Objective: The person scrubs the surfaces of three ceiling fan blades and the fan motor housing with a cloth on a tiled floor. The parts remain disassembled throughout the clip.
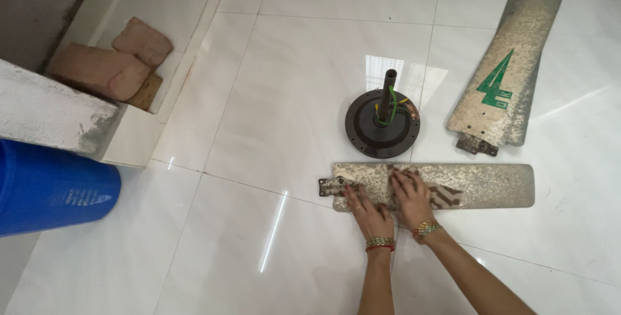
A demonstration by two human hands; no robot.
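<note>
**Hands flat on a fan blade laid on the floor**

Left hand [365, 205] lies palm down on the blade [491, 185] near its bracket [330, 187], fingers stretched out and gripping nothing. Right hand [409, 195] rests just beside it, also open and flat, its fingers spread over the metal. A brown patterned patch [447, 196] shows at the edge of that hand; whether it is a cloth or a mark on the blade cannot be told.

The blade lies lengthwise on the white tiled floor [259, 95], bracket end to the person's left and broad end to the right. Its whole face is dull and speckled. Just beyond it stands the dark round motor [380, 127], with its rod [389, 92] upright and green wires curling at the base. Motor and blade are near each other but apart. Two more blades [511, 69] lie stacked further right, the top one bearing a green mark.

As a judgement, the step in hand is work on the surface of this one blade, pressing or rubbing near its bracket end, with most of its length untouched by either hand. Any move along it would call for one hand to hold the bracket end down so the blade does not slide on the glossy tile, and for care at the thin metal edges.

Bricks [103, 69] and a blue drum [52, 189] sit well off to the left
</note>
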